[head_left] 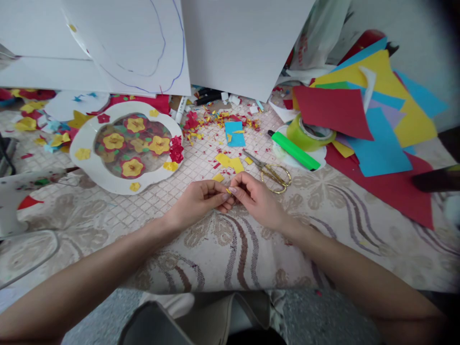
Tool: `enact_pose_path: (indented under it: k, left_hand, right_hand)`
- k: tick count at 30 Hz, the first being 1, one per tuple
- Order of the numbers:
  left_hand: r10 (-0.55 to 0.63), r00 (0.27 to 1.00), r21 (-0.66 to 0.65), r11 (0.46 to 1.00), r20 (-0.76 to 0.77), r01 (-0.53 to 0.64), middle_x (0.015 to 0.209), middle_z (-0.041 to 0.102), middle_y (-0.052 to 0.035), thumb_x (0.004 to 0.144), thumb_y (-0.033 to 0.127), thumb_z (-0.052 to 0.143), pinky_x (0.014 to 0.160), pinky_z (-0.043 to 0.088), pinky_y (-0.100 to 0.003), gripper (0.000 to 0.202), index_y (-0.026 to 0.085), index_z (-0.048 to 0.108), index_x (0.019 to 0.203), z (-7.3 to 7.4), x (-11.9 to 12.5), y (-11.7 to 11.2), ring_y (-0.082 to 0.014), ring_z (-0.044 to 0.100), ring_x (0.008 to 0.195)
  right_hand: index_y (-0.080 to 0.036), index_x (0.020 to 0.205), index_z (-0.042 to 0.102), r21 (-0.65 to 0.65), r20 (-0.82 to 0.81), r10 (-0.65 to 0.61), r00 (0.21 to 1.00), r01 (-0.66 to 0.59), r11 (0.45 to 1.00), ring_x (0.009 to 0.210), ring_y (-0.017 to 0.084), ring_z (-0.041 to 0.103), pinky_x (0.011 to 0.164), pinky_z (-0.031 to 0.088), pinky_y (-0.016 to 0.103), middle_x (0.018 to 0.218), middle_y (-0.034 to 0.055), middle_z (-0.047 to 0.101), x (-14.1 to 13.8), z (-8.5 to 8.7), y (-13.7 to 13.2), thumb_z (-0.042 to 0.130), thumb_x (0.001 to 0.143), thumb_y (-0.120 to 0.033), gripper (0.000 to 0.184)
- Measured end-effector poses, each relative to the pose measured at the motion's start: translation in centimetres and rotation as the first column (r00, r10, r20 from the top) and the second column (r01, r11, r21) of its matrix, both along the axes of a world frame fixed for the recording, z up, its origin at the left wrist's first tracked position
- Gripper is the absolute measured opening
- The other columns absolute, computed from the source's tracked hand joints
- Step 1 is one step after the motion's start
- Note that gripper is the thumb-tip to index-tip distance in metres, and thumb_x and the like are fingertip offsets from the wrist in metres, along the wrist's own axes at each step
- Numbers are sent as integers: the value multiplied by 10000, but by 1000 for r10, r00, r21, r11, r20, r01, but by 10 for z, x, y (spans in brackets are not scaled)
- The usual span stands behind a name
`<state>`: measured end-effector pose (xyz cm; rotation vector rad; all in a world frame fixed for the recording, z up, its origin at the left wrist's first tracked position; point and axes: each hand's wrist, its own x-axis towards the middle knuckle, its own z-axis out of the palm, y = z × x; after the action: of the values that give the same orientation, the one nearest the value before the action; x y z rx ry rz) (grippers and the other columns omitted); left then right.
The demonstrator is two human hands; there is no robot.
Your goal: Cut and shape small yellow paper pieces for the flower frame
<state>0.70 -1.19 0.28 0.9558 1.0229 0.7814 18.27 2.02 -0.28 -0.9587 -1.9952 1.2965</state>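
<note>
My left hand (203, 197) and my right hand (256, 195) meet at the fingertips above the patterned tablecloth. Pinched between both is a small piece of yellow paper (228, 190), mostly covered by the fingers. Just beyond lie several yellow paper pieces (230, 162) and a blue paper piece (235, 133). Gold-handled scissors (275, 175) rest beside my right hand, blades pointing away to the left. Left of my hands sits a white scalloped frame (84, 167) with yellow and red paper flowers (132, 167) in and on it.
Coloured paper sheets (381, 143) pile up at the right, near a roll of tape (305, 134) and a green cutter knife (296, 151). Paper scraps (223, 117) litter the back. White boards (237, 43) stand behind them. A glue gun (21, 201) is at the left.
</note>
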Motion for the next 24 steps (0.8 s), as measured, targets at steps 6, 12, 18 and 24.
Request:
enact_pose_path:
  k: [6,12,18,24]
  left_hand:
    - [-4,1000,-37,999,16,4,810,695,-54,817,259,610,687,529,-235,167,96,608,853,1,-1,0,-104,647,705]
    - [-2,1000,-57,998,22,4,802,691,-54,817,264,605,686,527,-247,164,100,594,829,2,-1,0,-105,642,697]
    - [3,1000,-24,1000,-22,-3,780,682,-48,819,250,588,674,523,-245,152,98,582,808,3,1,0,-101,639,680]
    - [34,998,-16,999,-44,-35,754,678,-31,815,226,583,685,527,-246,122,103,585,816,4,3,-2,-100,643,671]
  right_hand:
    - [-181,817,449,13,9,-4,1000,4,1000,670,115,454,633,376,240,745,-21,474,-1,2,-1,461,939,-190,122]
    - [-188,802,436,49,32,-8,999,6,999,649,121,453,611,373,243,729,-17,475,-1,4,-2,462,930,-191,131]
    - [-190,806,430,117,32,-15,999,11,993,665,126,460,619,371,248,730,-16,473,-3,0,-2,445,930,-180,125]
    - [-189,810,423,165,53,-35,998,25,986,679,129,472,631,370,249,735,-13,485,-3,-2,-2,445,922,-160,118]
